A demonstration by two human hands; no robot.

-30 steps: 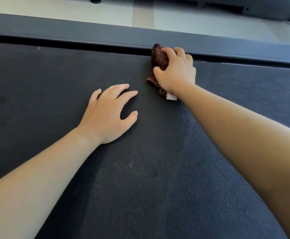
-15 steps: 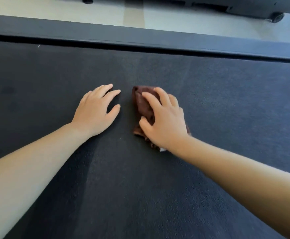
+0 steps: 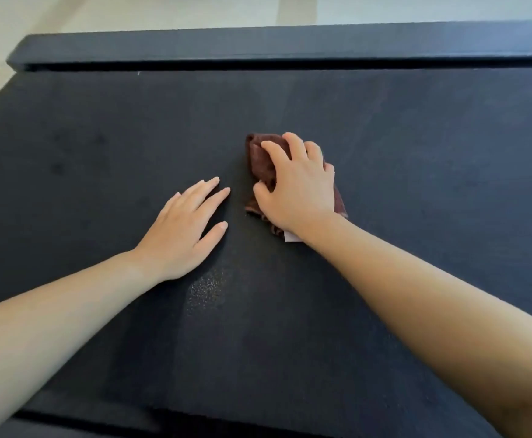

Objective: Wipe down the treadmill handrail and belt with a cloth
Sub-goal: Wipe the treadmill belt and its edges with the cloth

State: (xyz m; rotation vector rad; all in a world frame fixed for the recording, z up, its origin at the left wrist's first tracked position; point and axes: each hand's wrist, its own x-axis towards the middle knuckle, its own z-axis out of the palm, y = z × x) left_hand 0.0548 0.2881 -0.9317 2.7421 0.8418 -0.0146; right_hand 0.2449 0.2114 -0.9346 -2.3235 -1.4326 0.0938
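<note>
The black treadmill belt (image 3: 400,147) fills most of the head view. A bunched brown cloth (image 3: 260,159) lies on the belt near its middle. My right hand (image 3: 299,188) covers the cloth, fingers curled over it and pressing it down; a small white tag sticks out under the wrist. My left hand (image 3: 185,229) lies flat on the belt just left of the cloth, fingers straight, holding nothing. No handrail is in view.
A dark side rail (image 3: 258,42) runs along the far edge of the belt, with a narrow gap between them. Pale floor (image 3: 53,14) shows beyond it and at the left. The belt's near edge shows at the bottom left.
My right hand drew the cloth back from the far rail to the middle of the belt. The view has pulled back, and the belt's left end and near edge now show.
</note>
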